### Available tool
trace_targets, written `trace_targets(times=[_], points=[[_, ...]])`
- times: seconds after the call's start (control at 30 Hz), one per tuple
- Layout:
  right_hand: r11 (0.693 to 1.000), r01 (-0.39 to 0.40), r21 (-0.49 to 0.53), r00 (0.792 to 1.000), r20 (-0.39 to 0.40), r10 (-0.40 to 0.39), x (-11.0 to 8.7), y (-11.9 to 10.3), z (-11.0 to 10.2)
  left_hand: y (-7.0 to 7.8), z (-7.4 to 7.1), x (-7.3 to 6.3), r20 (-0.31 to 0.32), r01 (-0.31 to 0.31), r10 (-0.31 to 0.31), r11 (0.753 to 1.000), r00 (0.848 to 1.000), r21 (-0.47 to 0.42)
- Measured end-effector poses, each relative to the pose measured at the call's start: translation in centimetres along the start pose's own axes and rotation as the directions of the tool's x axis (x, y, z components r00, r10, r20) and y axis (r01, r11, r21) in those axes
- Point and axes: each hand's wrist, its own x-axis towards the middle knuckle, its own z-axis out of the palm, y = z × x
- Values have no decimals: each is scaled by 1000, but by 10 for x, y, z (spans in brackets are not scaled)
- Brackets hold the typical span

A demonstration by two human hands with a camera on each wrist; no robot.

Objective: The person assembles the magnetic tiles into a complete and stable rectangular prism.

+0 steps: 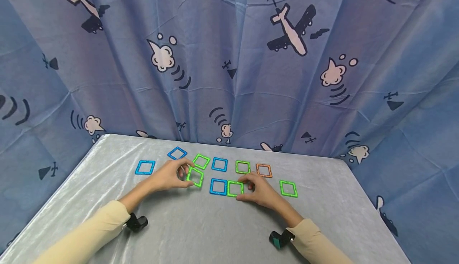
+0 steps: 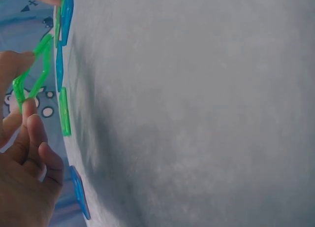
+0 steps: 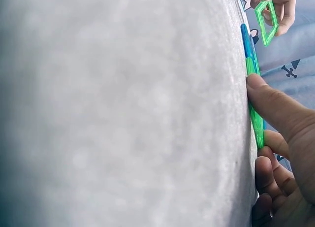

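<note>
My left hand (image 1: 168, 176) pinches a green square magnetic tile (image 1: 201, 179), an open frame, between thumb and fingers. In the left wrist view that green tile (image 2: 46, 64) is tilted and raised off the table. My right hand (image 1: 263, 192) pinches another green square tile (image 1: 234, 196) by its right part, thumb on the near edge and a finger on the far edge. This one lies flat on the table, its left side against a blue square tile (image 1: 210, 186). The right wrist view shows the thumb (image 3: 263, 91) on the green tile's edge.
Behind the hands lie a blue tile (image 1: 213, 164), a green tile (image 1: 201, 167), a green tile (image 1: 242, 172) and an orange tile (image 1: 264, 176). Two blue tiles (image 1: 145, 173) are at left; a green tile (image 1: 289, 196) is at right. A curtain (image 1: 229, 92) hangs behind the table (image 1: 201, 232).
</note>
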Motion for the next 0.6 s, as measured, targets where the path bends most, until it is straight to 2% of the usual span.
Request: trace_targets(times=[0.17, 0.6], points=[[1000, 5, 2, 1000, 1, -5, 0, 1, 0, 3, 3, 1, 11, -17, 18, 1000, 1000, -10], [1000, -3, -12, 1000, -1, 3, -1, -2, -1, 2, 11, 6, 40, -1, 1, 1000, 999, -1]])
